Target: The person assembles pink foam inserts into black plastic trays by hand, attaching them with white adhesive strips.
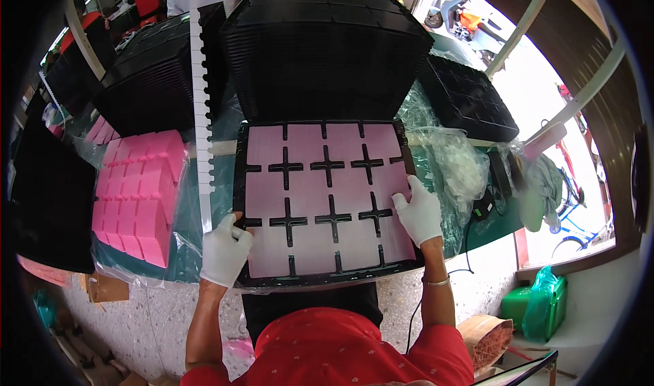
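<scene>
In front of me lies a black plastic tray (334,218) with cross-shaped dividers and a raised rim. Flat pale pink pads (306,239) fill its compartments. My left hand (227,251), in a white glove with bare fingertips, grips the tray's left rim near its front corner, fingers curled. On the right rim, my right hand (419,212), also gloved in white, has its thumb over the inner edge above a pink pad and its forefinger along the rim. Its other fingers are partly hidden.
A tall stack of black trays (323,66) rises directly behind, with another stack (146,79) further left. Pink foam blocks (136,198) sit at the left. A white notched strip (202,113) stands upright beside the tray. Crumpled clear plastic (456,171) and another black tray (470,96) lie right.
</scene>
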Available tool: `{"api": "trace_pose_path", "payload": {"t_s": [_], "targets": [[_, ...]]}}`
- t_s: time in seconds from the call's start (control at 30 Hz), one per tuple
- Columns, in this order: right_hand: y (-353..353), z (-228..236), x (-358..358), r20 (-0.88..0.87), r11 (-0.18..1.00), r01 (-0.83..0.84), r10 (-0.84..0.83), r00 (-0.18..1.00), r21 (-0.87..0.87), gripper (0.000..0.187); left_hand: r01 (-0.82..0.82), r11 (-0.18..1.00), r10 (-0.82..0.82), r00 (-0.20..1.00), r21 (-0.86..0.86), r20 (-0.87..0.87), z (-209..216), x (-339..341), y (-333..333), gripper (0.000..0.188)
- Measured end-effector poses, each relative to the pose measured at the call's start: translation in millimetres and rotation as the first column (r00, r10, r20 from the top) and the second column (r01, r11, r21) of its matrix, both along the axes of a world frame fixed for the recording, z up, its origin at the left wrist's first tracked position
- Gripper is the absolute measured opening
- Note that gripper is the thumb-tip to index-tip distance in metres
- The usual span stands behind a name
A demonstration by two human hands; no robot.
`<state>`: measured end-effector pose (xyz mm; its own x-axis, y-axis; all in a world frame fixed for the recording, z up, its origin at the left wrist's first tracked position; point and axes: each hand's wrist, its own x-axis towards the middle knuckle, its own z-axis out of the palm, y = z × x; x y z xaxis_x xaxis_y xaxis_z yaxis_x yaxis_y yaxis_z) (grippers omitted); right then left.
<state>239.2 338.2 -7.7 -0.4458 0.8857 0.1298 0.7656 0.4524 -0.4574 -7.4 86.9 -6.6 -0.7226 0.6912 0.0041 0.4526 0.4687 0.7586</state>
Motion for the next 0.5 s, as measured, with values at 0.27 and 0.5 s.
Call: {"api": "trace_pose_path", "payload": {"t_s": [0.27, 0.5], "targets": [[4.8, 0.9, -1.0, -0.024, 0.999, 0.025, -0.026, 0.999, -0.022, 0.046, 0.006, 1.0, -0.007, 0.999, 0.013, 0.046, 1.9, 0.6, 1.6, 0.037], [8.4, -3.9, -1.8, 0.01, 0.999, 0.051, -0.051, 0.999, 0.004, 0.046, 0.012, 1.0, -0.014, 0.992, 0.016, 0.126, 1.5, 0.0, 3.2, 0.037]]}}
